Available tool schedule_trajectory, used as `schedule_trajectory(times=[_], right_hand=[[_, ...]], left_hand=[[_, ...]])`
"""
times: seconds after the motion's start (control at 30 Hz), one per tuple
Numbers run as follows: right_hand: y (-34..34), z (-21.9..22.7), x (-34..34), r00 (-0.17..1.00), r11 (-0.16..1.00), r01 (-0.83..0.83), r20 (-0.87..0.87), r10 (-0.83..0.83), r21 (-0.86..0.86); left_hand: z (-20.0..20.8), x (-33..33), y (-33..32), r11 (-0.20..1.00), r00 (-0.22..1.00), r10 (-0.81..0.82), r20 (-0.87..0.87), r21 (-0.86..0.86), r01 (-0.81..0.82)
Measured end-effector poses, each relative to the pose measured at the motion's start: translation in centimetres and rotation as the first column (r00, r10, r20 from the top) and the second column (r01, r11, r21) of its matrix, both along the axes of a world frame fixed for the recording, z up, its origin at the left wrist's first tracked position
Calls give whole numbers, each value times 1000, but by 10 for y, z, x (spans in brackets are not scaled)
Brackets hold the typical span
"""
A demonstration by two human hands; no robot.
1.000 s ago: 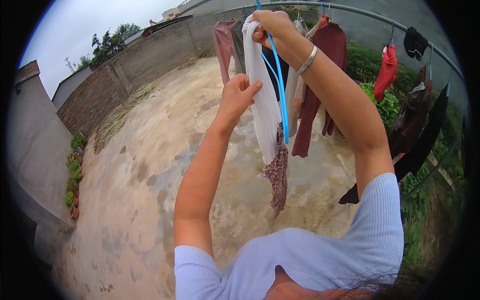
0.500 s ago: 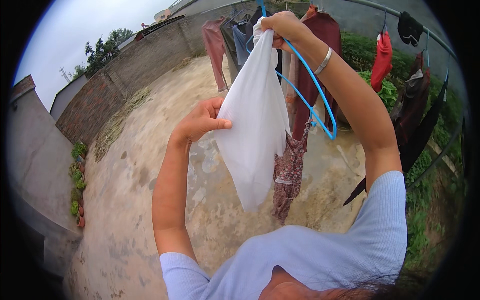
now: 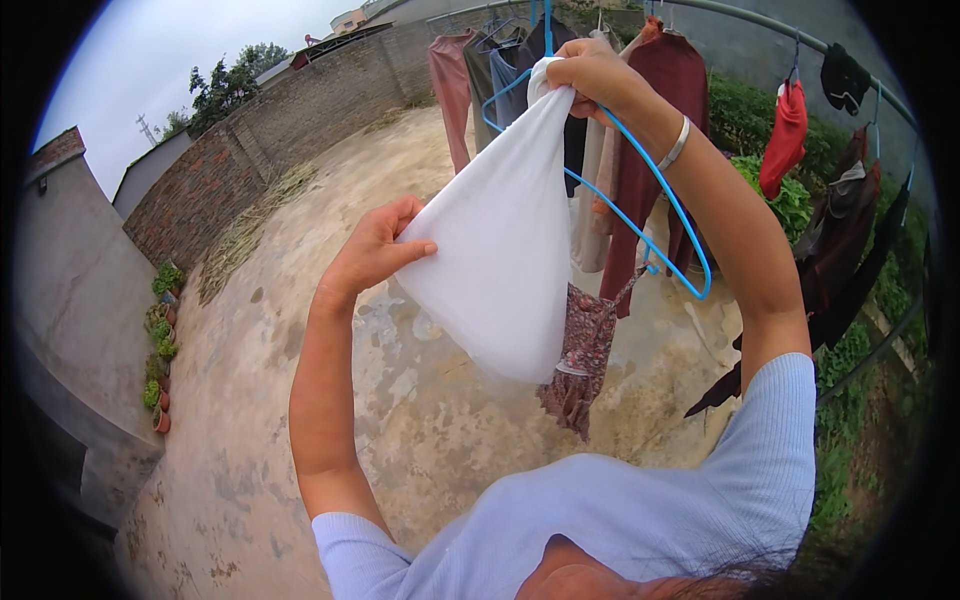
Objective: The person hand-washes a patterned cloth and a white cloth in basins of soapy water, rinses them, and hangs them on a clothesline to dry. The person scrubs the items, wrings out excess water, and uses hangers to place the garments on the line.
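Gripping white cloth (image 3: pixel 505 260) w/ both hands: left (image 3: pixel 375 250) pinching edge, right (image 3: pixel 590 75) clutching top + blue hanger (image 3: pixel 650 215).

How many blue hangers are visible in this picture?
2. One blue hanger is in the right hand with the white cloth; another blue hanger hangs behind it on the rail. More may be hidden under clothes.

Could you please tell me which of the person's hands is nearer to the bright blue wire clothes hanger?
Right. The right hand grips the bright blue wire clothes hanger together with the white cloth's top corner; the left hand pinches the cloth's side edge, apart from the hanger.
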State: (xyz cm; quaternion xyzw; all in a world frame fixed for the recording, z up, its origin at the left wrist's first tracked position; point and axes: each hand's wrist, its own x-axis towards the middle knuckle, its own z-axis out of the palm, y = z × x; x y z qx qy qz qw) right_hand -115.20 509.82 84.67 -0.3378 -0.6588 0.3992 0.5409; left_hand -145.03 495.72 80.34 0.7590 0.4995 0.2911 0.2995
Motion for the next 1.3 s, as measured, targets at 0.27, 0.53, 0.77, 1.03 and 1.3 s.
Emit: schedule_trajectory(times=[0.27, 0.53, 0.77, 1.03, 1.3], right_hand=[[-21, -5, 3, 999, 995, -12, 49, 7, 101], [-25, -6, 11, 952, 864, -109, 302, -52, 492], [-57, 5, 2, 869, 781, -324, 494, 22, 535], [-80, 22, -1, 828, 768, -453, 532, 175, 452], [-101, 26, -11, 734, 725, -607, 579, 354, 326]], left_hand=[[-27, -32, 5, 988, 968, -41, -247, -152, 3], [-47, -32, -27, 963, 878, 210, 429, -245, -111], [-27, -74, -37, 972, 978, 205, 28, 109, -207], [9, -101, -50, 988, 988, 147, 58, 49, -149], [41, -102, -40, 993, 975, 52, 218, 90, -73]])
